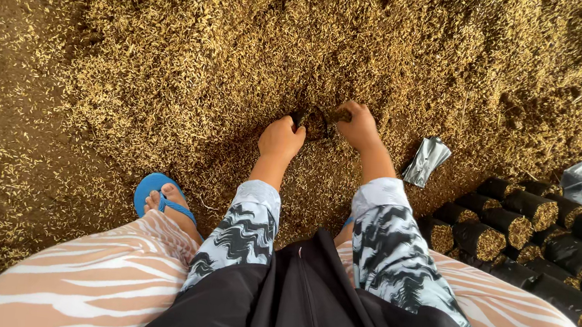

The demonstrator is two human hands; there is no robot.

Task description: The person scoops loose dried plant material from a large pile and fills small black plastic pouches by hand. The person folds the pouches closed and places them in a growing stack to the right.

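Nearest, a blue sandal (151,193) sits on the left foot, at the near edge of the husk pile (244,59). Filled black bags (519,235) lie stacked at near right. Farther in, the left hand (280,140) and right hand (358,126) each clamp the rim of a small black bag (315,122) set in the husks. A flat bag bundle (426,161) lies right of them.

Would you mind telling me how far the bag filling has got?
Done: a stack of filled black bags lies on the right. In hand: the left hand and right hand hold a small dark bag open at the husk pile. Left: flat bags lie unfilled nearby.
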